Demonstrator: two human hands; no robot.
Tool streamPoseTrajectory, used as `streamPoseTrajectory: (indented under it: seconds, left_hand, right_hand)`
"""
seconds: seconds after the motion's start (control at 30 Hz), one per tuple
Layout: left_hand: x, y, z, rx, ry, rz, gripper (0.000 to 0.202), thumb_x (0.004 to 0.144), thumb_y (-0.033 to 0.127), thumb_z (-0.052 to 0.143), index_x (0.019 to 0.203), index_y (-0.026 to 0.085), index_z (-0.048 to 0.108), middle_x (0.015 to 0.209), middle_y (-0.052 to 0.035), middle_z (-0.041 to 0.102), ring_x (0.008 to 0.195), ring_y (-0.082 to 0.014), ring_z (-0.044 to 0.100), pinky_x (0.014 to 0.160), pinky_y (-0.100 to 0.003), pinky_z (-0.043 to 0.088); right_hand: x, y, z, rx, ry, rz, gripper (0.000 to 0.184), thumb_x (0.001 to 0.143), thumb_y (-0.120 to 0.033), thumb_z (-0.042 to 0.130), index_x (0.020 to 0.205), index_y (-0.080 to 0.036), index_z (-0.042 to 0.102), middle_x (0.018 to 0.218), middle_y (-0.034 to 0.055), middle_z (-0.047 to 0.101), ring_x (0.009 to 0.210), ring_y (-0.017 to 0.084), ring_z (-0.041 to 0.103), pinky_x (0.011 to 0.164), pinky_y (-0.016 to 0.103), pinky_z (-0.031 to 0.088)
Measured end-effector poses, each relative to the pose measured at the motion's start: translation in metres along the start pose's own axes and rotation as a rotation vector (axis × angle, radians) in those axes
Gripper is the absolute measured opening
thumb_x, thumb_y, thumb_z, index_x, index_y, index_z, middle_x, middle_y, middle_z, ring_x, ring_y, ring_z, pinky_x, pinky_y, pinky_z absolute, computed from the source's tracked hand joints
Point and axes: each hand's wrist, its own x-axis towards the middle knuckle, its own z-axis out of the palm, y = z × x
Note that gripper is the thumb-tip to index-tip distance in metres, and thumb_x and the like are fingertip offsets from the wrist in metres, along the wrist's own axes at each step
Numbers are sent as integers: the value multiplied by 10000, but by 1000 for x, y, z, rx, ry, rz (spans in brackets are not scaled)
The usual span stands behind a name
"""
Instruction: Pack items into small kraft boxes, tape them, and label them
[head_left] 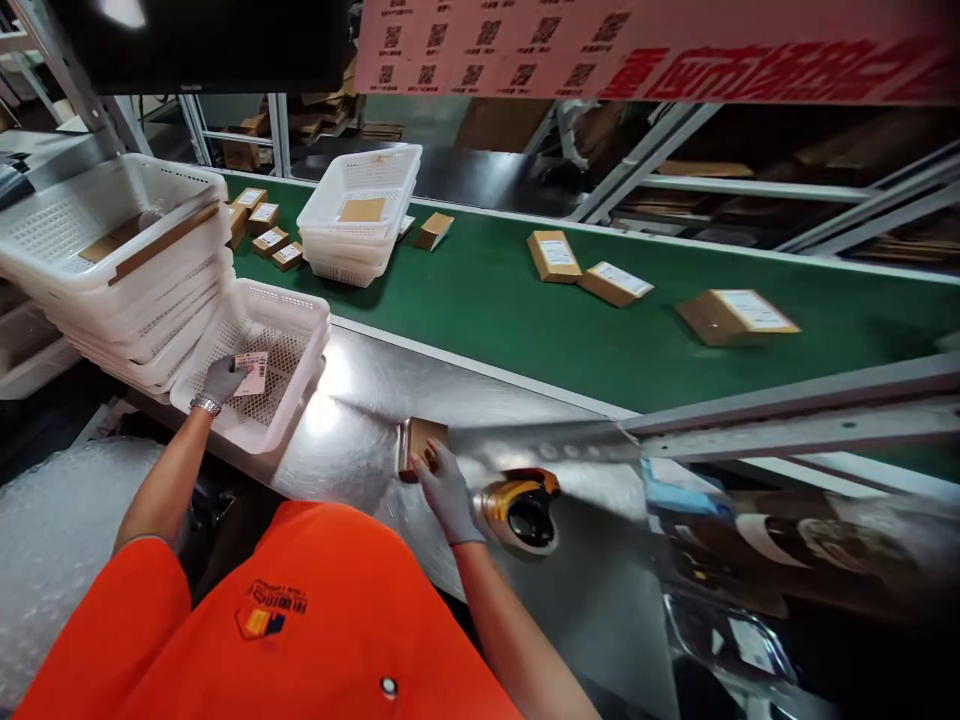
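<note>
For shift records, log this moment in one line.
left hand: holds pink label at white basket; right hand: on small box; yellow device: on metal table; boxes: on green belt

Under right hand [448, 492]: box [422, 436], matt cardboard; table [367, 395], glossy metal. In left hand [223, 380]: slip [255, 374], paper; below, basket [259, 437], perforated plastic.

Light, apparently from overhead, burns a white glare into the brushed silver metal surface [352, 440] and a bright reflection into the glossy black flat screen [217, 50], while the lower right corner sinks into darkness. A soft shadow lies beside the stacked white plastic baskets [349, 247] on the matte green conveyor belt [480, 300]. Wide-angle stretching and blur smear the red-lettered pink banner [825, 25] rightward, and the small pale-pink paper slip's [253, 374] fine print is illegible.
</note>
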Motion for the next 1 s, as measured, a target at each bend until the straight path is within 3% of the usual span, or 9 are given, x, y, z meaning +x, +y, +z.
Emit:
streamPoseTrajectory:
  seconds: [0.1, 0.2, 0.3, 0.4, 0.5, 0.6, 0.67, 0.83, 1.0]
  left_hand:
    - [-21, 15, 29, -190, -22, 45, 333, 832, 469, 966, 928, 174, 846, 984, -111, 890, 988, -291, 816, 869, -354, 648]
    - [-58, 33, 80, -429, -178, 77, 316, 817, 432, 955, 975, 168, 880, 1055, -115, 897, 965, -271, 814, 857, -354, 660]
    - [-95, 48, 133, -506, -342, 0, 296, 793, 376, 978, 957, 146, 886, 1008, -113, 892, 925, -267, 812, 814, -336, 657]
    - [-122, 51, 171, -503, -419, -90, 282, 790, 368, 993, 922, 150, 873, 975, -102, 889, 931, -256, 815, 791, -302, 644]
    - [-144, 42, 196, -466, -624, -166, 282, 780, 339, 996, 939, 141, 874, 951, -114, 882, 872, -233, 817, 714, -270, 629]
    - [-165, 31, 214, -393, -752, -232, 266, 772, 306, 979, 920, 116, 865, 844, -108, 848, 719, -198, 776, 592, -247, 585]
    - [-175, 27, 223, -403, -717, -262, 267, 774, 301, 970, 932, 115, 862, 830, -96, 840, 685, -180, 754, 570, -241, 577]
    - [-186, 28, 237, -488, -660, -346, 307, 767, 310, 989, 961, 123, 841, 896, -93, 860, 691, -182, 751, 564, -255, 570]
    - [-190, 29, 245, -493, -638, -385, 282, 786, 290, 974, 989, 133, 857, 970, -111, 881, 782, -224, 791, 680, -321, 634]
  right_hand:
    - [-12, -56, 5, 299, -89, 60, 707, 925, -757, 753, 1381, -219, 813, 1395, 170, 822, 1219, 373, 770, 1046, 556, 649]
    - [-18, -109, 17, 489, -180, -39, 547, 930, -697, 828, 1287, -284, 863, 1336, 101, 849, 1230, 329, 764, 1075, 481, 624]
    - [-20, -134, 30, 550, -238, -92, 441, 938, -686, 829, 1082, -272, 880, 1139, 69, 857, 1074, 287, 750, 959, 410, 609]
    - [-26, -129, 36, 578, -192, 7, 458, 920, -701, 820, 901, -244, 826, 911, 32, 796, 859, 235, 677, 800, 362, 561]
    - [-35, -112, 30, 689, -119, 110, 480, 883, -722, 836, 849, -247, 779, 828, 10, 754, 812, 219, 651, 760, 341, 548]
    - [-45, -96, 20, 803, -182, 189, 510, 877, -740, 842, 752, -262, 716, 751, 5, 719, 749, 212, 629, 715, 343, 551]
    - [-54, -87, 12, 864, -210, 240, 489, 875, -735, 854, 777, -271, 733, 797, 18, 757, 752, 221, 649, 731, 363, 582]
    - [-76, -69, -5, 921, -214, 306, 482, 840, -736, 909, 976, -285, 806, 1011, 78, 849, 971, 298, 780, 954, 479, 662]
    - [-85, -64, -16, 917, -198, 297, 509, 829, -760, 929, 995, -290, 828, 1056, 96, 864, 1057, 321, 795, 1061, 510, 653]
